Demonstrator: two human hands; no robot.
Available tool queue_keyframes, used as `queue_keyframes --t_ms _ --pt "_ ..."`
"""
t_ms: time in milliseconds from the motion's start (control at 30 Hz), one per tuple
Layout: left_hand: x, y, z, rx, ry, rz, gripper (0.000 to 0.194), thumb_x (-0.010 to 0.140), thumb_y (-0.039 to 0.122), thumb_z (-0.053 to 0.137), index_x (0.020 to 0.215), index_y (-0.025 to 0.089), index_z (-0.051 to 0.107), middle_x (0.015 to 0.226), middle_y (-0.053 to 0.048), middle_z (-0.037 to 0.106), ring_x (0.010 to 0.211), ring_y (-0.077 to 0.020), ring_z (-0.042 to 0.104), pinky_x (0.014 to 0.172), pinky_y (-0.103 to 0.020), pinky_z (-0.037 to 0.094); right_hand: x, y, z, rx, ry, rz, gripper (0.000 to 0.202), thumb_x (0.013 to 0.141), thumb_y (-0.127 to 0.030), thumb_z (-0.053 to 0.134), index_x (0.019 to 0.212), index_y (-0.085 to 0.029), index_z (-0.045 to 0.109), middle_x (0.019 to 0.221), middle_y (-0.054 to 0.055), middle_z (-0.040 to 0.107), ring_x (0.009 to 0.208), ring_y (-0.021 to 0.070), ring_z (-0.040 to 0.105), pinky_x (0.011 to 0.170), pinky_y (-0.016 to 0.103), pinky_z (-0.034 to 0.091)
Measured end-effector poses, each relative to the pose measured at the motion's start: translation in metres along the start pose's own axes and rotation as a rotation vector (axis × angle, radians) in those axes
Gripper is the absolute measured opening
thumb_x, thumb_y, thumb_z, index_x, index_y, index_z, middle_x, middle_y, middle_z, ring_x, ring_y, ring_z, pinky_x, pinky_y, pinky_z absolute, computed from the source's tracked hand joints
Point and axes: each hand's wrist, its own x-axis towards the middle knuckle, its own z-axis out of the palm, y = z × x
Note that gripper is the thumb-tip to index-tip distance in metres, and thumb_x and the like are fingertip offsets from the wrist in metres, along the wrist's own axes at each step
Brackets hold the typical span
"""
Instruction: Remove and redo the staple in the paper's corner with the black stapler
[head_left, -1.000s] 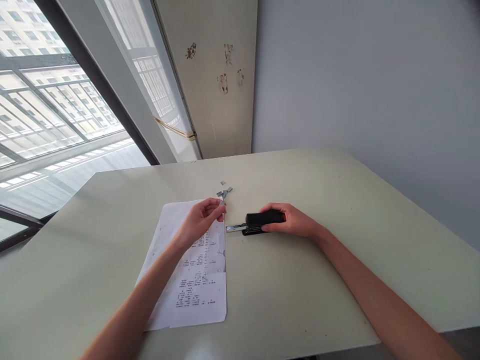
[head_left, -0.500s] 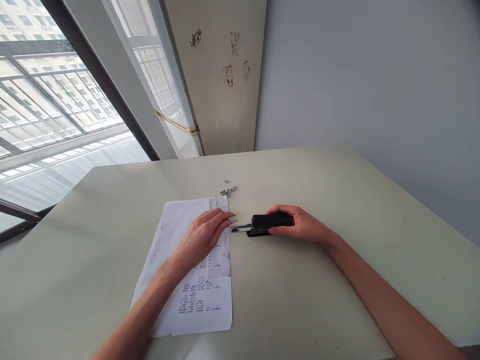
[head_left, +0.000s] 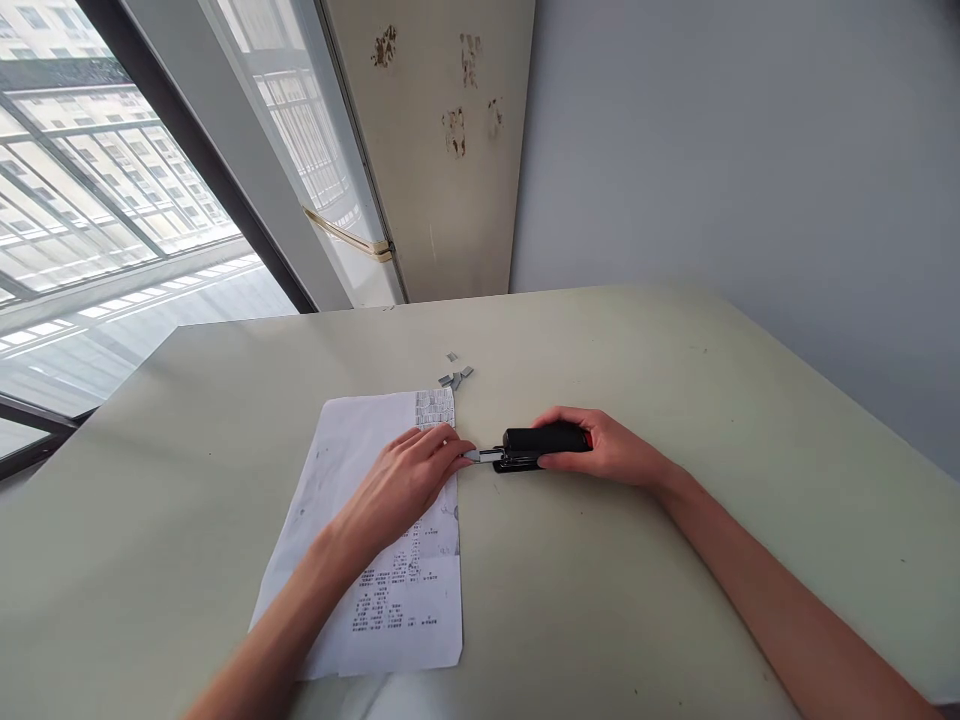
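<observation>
My right hand (head_left: pixel 592 443) is wrapped round a black stapler (head_left: pixel 544 441) with a bit of red at its rear. The stapler's metal tray (head_left: pixel 490 455) sticks out to the left. My left hand (head_left: pixel 416 467) pinches a small strip of staples (head_left: pixel 471 455) at the outer end of that tray. Beneath my left hand and forearm lies a printed white paper sheet (head_left: pixel 420 620). Beyond the sheet's far right corner, several small grey staple strips (head_left: pixel 457 380) rest on the table.
The pale table (head_left: pixel 637 600) spans the view. A window (head_left: pixel 97 170) stands at the far left, a cream cabinet with a handle (head_left: pixel 450 220) behind the table, and a grey wall (head_left: pixel 712 150) at the right.
My left hand has moved slightly right and down, bringing the staple strip from above the tray's tip onto it. My right hand still holds the stapler. The camera view has shifted slightly.
</observation>
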Motion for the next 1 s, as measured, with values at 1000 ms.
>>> queue_keyframes --t_ms 1000 --pt "-0.003 0.008 0.004 -0.533 -0.077 -0.006 0.024 0.098 0.044 0.070 0.088 0.023 0.076 0.079 -0.001 0.070 0.074 -0.0163 0.061 0.066 -0.029 0.047 -0.006 -0.002 0.014 0.024 -0.116 -0.144 0.030 0.079 -0.041 0.085 0.103 -0.027 0.076 0.108 0.004 0.075 0.098 0.0244 0.067 0.083 0.036 0.053"
